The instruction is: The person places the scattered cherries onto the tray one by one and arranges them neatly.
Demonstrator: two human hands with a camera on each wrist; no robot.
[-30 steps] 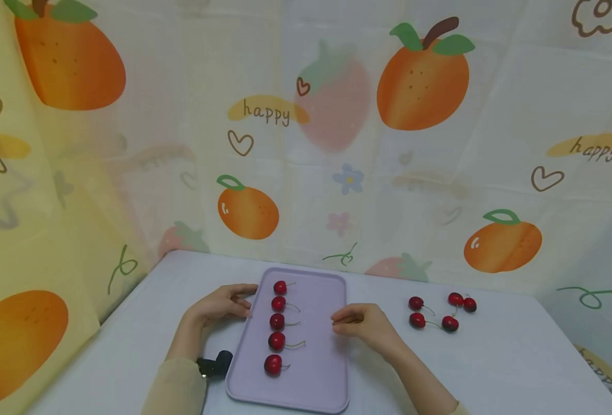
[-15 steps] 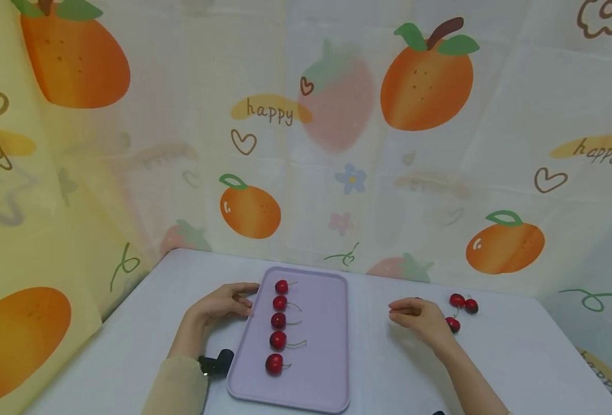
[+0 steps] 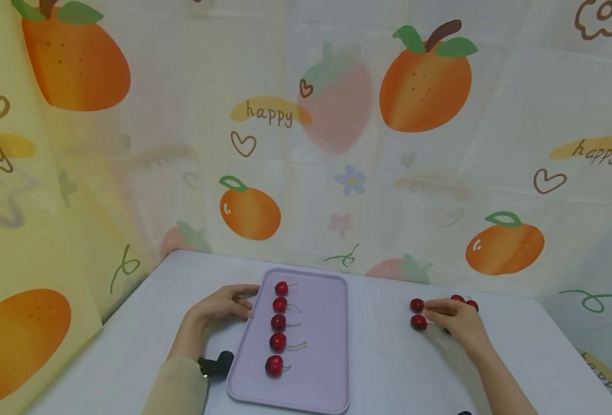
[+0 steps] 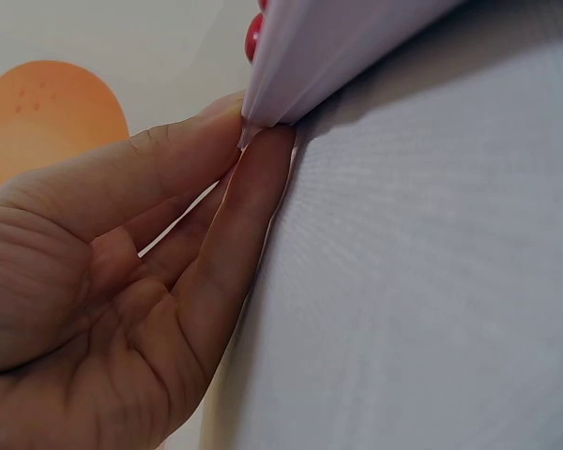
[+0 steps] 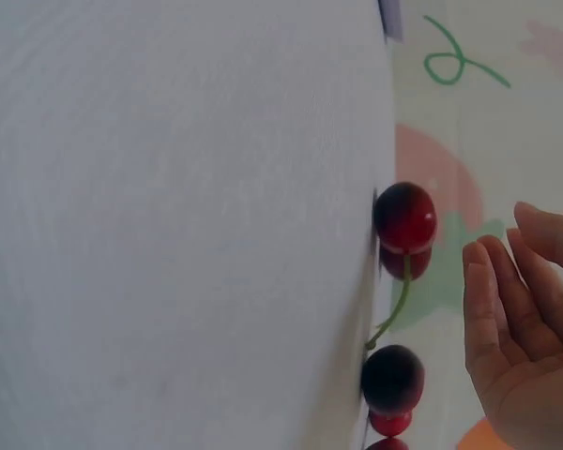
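Note:
My left hand (image 3: pixel 222 305) pinches the left rim of a lilac tray (image 3: pixel 320 369); in the left wrist view, thumb and finger meet at the tray's edge (image 4: pixel 296 66). Several red cherries with stems, one of them a cherry (image 3: pixel 278 342) near the front, lie in a column on the tray's left half. At the right of the table my right hand (image 3: pixel 459 325) is over a loose group of cherries, fingertips beside the back-left cherry (image 3: pixel 417 305). Just in front of that one lies another cherry (image 3: pixel 418 322). In the right wrist view the fingers (image 5: pixel 483 300) hold nothing, apart from the cherries.
Behind the right hand, further cherries (image 3: pixel 457 298) are partly hidden. A white cloth covers the table (image 3: pixel 384 369). Fruit-printed curtains (image 3: pixel 332 173) hang along its back and sides. A black device (image 3: pixel 218 364) sits at the left wrist.
My right hand has moved from over the tray's right side rightward to the loose cherries, now covering part of them. The left hand and the cherries on the tray stay in place.

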